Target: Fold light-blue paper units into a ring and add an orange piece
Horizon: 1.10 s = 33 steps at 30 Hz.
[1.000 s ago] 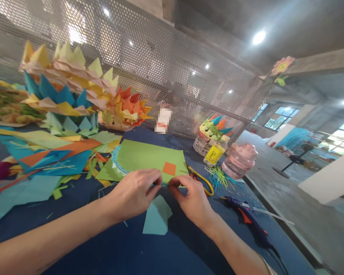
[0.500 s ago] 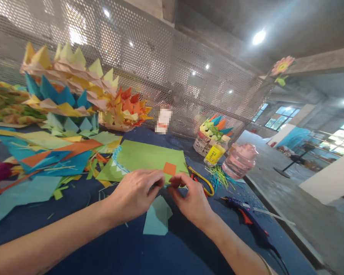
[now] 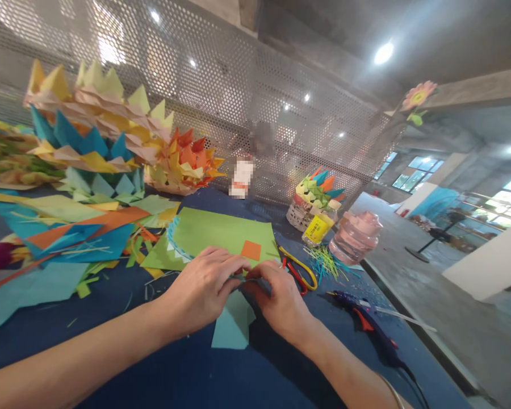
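My left hand and my right hand meet over the blue table, fingertips pinched together on a small paper piece that they mostly hide. A light blue paper piece lies on the table just under both hands. Right behind the fingers lies a green sheet with a small orange square on it.
Scissors with yellow and red handles lie right of the hands, and a blue glue gun lies further right. A glue bottle, a pink jar and a basket of folded paper stand behind. Paper sheets and spiky paper models fill the left.
Both hands have moved closer together and slightly nearer to me, the right fingers now curled tighter against the left over the small piece.
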Available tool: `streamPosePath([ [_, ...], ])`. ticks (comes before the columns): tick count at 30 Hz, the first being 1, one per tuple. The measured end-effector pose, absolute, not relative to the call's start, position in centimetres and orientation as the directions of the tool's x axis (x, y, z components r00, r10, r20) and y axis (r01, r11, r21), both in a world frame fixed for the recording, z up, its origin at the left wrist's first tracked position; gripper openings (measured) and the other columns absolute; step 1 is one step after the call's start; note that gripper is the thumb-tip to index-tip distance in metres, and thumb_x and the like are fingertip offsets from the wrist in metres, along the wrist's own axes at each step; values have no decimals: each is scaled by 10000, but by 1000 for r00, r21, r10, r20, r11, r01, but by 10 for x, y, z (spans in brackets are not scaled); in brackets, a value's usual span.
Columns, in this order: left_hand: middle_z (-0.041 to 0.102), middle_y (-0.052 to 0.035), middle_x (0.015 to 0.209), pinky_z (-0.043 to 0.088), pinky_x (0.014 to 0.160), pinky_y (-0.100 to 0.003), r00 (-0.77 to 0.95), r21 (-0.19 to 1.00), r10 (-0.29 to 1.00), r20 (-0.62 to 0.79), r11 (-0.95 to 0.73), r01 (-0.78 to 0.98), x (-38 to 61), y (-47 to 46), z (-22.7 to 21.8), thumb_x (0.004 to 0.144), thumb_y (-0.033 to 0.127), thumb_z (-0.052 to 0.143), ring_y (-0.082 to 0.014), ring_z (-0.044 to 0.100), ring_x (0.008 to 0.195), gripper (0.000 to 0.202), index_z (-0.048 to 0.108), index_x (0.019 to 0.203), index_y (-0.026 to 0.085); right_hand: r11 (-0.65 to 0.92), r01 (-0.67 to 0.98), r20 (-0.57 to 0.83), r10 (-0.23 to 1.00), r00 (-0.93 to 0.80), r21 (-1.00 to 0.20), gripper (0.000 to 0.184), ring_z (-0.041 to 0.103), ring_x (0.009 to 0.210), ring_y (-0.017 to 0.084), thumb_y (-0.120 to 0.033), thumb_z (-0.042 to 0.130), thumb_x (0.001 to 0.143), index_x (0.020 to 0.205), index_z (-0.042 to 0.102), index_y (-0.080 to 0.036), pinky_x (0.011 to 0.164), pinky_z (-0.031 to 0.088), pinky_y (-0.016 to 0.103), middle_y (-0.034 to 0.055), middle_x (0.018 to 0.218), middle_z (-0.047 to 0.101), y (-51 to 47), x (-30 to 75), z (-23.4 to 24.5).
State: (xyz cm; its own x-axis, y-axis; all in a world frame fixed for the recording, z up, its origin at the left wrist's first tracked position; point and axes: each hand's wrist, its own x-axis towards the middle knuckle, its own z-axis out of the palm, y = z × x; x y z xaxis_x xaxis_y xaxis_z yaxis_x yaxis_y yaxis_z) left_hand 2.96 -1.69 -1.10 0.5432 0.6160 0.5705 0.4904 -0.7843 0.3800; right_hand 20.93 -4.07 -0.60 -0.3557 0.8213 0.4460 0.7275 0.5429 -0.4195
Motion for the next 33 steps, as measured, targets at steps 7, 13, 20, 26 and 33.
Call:
streamPosePath([
  [7, 614, -8, 743, 383, 722, -336, 552, 369, 634, 541, -769, 522, 31, -16, -14, 838, 192, 581, -189, 547, 762, 64, 593, 777, 177, 540, 769, 419, 820, -390, -341, 60, 526, 812, 191, -119, 572, 837, 817, 568, -175, 744, 400, 312, 43, 816, 604, -42, 209, -8],
  [13, 523, 11, 619, 362, 719, -324, 574, 286, 560, 597, -817, 500, 33, -20, -15, 842, 101, 483, -150, 475, 653, 210, 524, 645, 160, 586, 744, 421, 792, -442, -321, 137, 507, 759, 180, -42, 564, 793, 749, 556, -172, 704, 390, 300, 29, 755, 586, -44, 207, -9],
  [20, 544, 6, 622, 365, 772, -344, 557, 226, 520, 647, -829, 512, 33, -15, -15, 859, 88, 439, -146, 475, 645, 244, 536, 646, 156, 613, 729, 505, 753, -422, -305, 117, 532, 784, 182, -91, 563, 840, 779, 611, -178, 745, 410, 313, 32, 766, 619, -41, 207, -8],
  [26, 661, -23, 745, 378, 791, -372, 541, 270, 589, 600, -786, 556, 28, 2, -22, 884, 100, 432, -188, 580, 766, 241, 639, 778, 165, 580, 761, 538, 757, -370, -292, 269, 562, 943, 208, -66, 471, 864, 1056, 612, -191, 857, 435, 355, 67, 975, 653, -36, 211, -7],
  [33, 716, -46, 866, 404, 834, -408, 512, 309, 617, 598, -767, 563, 25, 13, -30, 858, 110, 483, -216, 626, 833, 223, 674, 958, 167, 556, 770, 473, 794, -382, -313, 104, 559, 863, 188, -122, 526, 849, 842, 610, -183, 822, 446, 336, 46, 854, 621, -49, 203, 7],
])
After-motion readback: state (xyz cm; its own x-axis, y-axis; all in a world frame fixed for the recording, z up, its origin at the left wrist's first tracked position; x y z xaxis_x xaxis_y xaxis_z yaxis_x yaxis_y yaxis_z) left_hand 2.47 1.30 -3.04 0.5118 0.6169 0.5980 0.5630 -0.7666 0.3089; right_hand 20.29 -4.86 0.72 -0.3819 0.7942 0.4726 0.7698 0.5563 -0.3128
